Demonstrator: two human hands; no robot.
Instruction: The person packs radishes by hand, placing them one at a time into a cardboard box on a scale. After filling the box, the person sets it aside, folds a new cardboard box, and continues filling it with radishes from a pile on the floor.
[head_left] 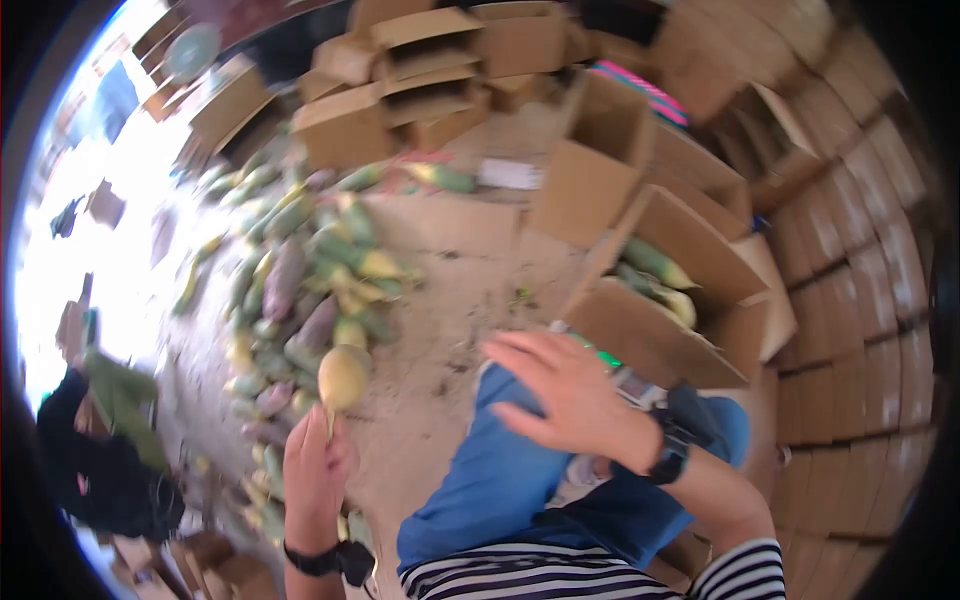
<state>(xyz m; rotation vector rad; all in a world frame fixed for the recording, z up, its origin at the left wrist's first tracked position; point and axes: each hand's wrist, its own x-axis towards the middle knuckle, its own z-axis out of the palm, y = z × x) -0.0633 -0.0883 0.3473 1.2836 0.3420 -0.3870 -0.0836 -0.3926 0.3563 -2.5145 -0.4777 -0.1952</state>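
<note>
My left hand (318, 462) pinches the thin stalk end of a yellow, rounded vegetable (343, 377), whose blunt end points away from me. It is held at the near side of a heap of long green, yellow and purplish vegetables (290, 275) on the floor. My right hand (570, 395) hangs over my bent knee with thumb and fingers spread, nothing in it. Just beyond that hand stands an open cardboard box (650, 325) with several green-and-yellow vegetables (655, 265) inside. A device with a green lit display (605, 358) shows partly behind the right hand.
More open cardboard boxes (590, 165) stand behind the filled one, and others (430, 75) are stacked at the back. Closed cartons (850, 300) form a wall at right. At left is a person in dark clothing (100, 470). A white label (510, 174) lies on the floor.
</note>
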